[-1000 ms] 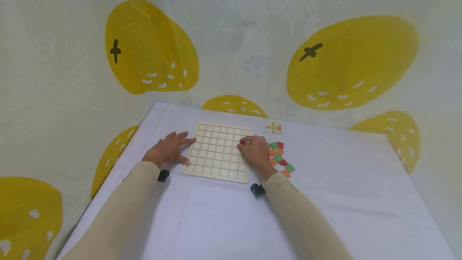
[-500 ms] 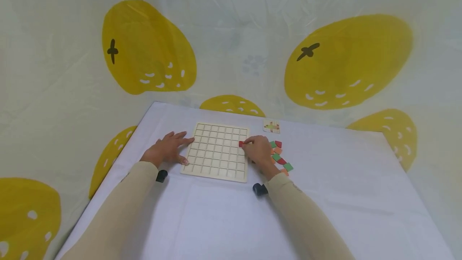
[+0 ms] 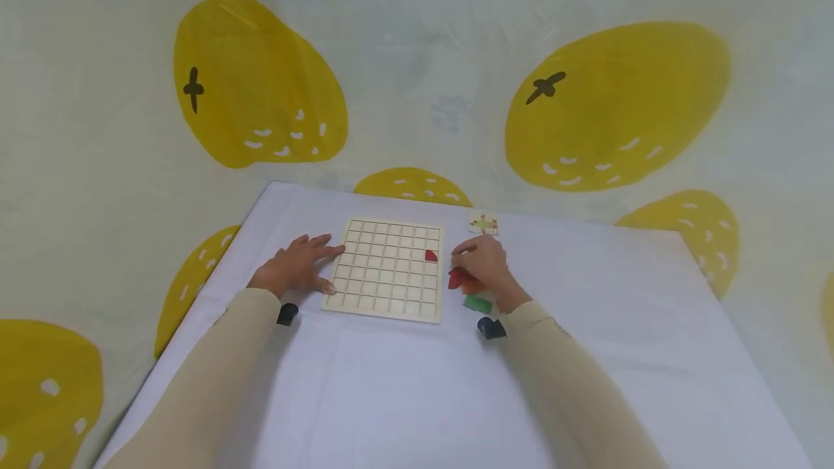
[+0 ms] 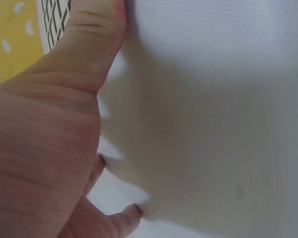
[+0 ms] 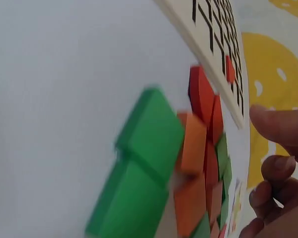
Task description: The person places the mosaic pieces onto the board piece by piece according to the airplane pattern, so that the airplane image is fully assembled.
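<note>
A pale wooden grid board (image 3: 381, 271) lies flat on the white-covered table. One red tile (image 3: 431, 256) with a rounded corner sits in a cell near the board's right edge. My left hand (image 3: 295, 266) has its fingers spread, with a finger and the thumb at the board's left edge. Right of the board, my right hand (image 3: 485, 263) hovers over loose tiles, fingers loosely bent and holding nothing. Beneath it, the right wrist view shows green tiles (image 5: 149, 134), orange tiles (image 5: 192, 144) and red tiles (image 5: 201, 91) bunched together. My hand hides some of them in the head view.
A small pattern card (image 3: 483, 222) lies at the table's back edge, just beyond my right hand. Behind the table (image 3: 391, 396) hangs a pale cloth (image 3: 417, 56) printed with large yellow fruit shapes.
My right hand has let go of the red tile, which now lies in a board cell. The hand has moved right, over the loose tiles. My left hand stays at the board's edge.
</note>
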`<state>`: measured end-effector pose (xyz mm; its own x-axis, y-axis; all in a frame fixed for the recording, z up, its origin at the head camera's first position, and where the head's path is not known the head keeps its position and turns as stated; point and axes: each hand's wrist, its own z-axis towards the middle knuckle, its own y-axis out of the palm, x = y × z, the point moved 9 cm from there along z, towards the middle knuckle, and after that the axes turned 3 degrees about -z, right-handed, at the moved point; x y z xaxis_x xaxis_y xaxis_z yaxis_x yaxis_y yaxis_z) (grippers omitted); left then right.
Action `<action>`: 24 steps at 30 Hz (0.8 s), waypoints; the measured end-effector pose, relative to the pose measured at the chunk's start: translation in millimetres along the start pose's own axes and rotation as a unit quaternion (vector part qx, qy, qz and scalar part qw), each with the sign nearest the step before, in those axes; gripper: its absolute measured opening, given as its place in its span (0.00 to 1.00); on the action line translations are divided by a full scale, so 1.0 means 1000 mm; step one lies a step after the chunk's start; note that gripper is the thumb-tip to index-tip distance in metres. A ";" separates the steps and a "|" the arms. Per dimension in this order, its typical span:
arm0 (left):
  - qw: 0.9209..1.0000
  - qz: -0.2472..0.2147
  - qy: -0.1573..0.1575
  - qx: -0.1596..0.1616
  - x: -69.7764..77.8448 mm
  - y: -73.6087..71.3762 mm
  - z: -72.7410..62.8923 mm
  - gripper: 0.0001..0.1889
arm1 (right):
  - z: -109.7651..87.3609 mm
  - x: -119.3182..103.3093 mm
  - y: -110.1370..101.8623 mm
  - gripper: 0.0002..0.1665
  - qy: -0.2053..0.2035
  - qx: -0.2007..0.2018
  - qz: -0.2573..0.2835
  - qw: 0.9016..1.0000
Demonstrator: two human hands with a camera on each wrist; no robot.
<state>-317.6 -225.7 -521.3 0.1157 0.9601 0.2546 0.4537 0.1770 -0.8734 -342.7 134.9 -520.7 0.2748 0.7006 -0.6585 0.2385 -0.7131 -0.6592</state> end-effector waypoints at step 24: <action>1.000 0.013 0.016 0.003 0.003 -0.002 -0.001 0.52 | -0.022 0.054 -0.028 0.22 -0.042 -0.039 -0.106 0.993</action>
<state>-317.4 -223.3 -518.1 0.1555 0.9567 0.2459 0.4443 0.1545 -0.8825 -313.6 192.4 -529.6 0.1339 0.8320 -0.5383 0.3558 -0.5474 -0.7575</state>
